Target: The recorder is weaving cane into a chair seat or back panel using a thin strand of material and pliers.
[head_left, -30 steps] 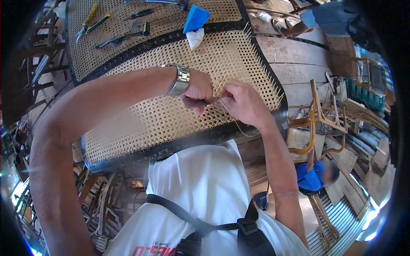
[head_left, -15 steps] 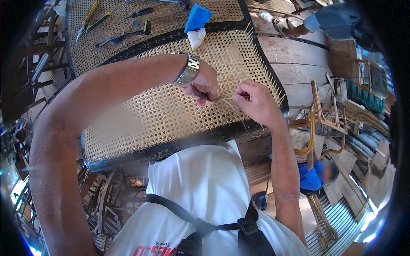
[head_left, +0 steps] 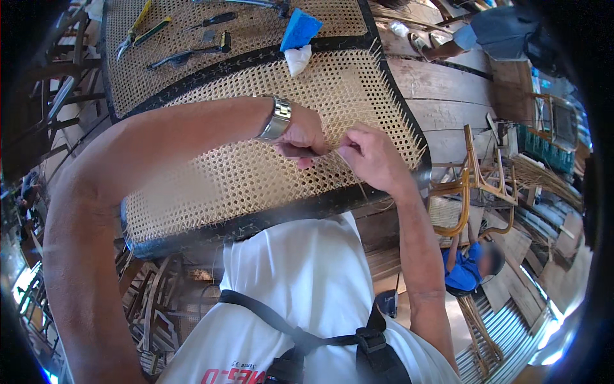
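A cane webbing panel [head_left: 236,169] in a black frame lies in front of me, with loose strand ends sticking out along its right edge. My left hand [head_left: 302,133], with a metal watch on the wrist, rests low over the weave, fingers curled closed; what they grip is hidden. Close beside it, my right hand [head_left: 374,157] pinches a thin cane strand [head_left: 360,184], whose tail hangs toward the near frame edge. The fingertips of both hands almost meet over the webbing.
On the far webbing lie pliers [head_left: 134,32], a hammer [head_left: 272,6], other hand tools, a blue block [head_left: 300,29] and a white wad [head_left: 297,61]. Wooden chair frames [head_left: 470,185] stand to the right. A person in blue [head_left: 462,269] is at lower right; another person's leg [head_left: 448,48] shows at upper right.
My right hand has moved left, close to my left hand, with the strand drawn along. My left hand has shifted slightly nearer me. The person in blue has raised their arms.
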Tool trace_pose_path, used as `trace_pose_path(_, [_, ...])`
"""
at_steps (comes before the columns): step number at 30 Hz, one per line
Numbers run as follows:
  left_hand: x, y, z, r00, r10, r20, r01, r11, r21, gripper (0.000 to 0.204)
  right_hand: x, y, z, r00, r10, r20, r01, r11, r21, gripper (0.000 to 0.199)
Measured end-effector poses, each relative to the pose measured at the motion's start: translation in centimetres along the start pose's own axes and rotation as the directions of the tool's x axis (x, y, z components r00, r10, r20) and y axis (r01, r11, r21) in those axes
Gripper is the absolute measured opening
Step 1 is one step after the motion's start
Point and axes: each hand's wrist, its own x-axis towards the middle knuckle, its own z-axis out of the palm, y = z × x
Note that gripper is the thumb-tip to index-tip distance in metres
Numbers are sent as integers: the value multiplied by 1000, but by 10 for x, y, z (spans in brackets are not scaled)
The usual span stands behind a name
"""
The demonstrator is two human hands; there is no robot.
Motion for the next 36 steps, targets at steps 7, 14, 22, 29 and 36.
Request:
trace_pose_path(7, [3,10,-1,986,-145,-77,160,956,244,27,-1,-9,-9,999,-43,28,43,999,-3,14])
trace_pose_path(14, [-23,14,6,896,170,-411,141,768,625,43,21,-15,7,974,218,-61,-172,888,425,23])
trace_pose_path(22, [-87,-5,-8,669,522,-529,25,696,718,34,23,-19,7,981,178,71,-176,692,700,19])
trace_pose_path(29, [-39,-24,3,966,109,-235,-53,971,232,31,14,-11,2,977,207,-58,-206,978,22,18])
trace_pose_path(36, [-34,2,-11,991,-17,-132,43,980,196,34,16,-16,-7,955,293,-45,-288,953,89,23])
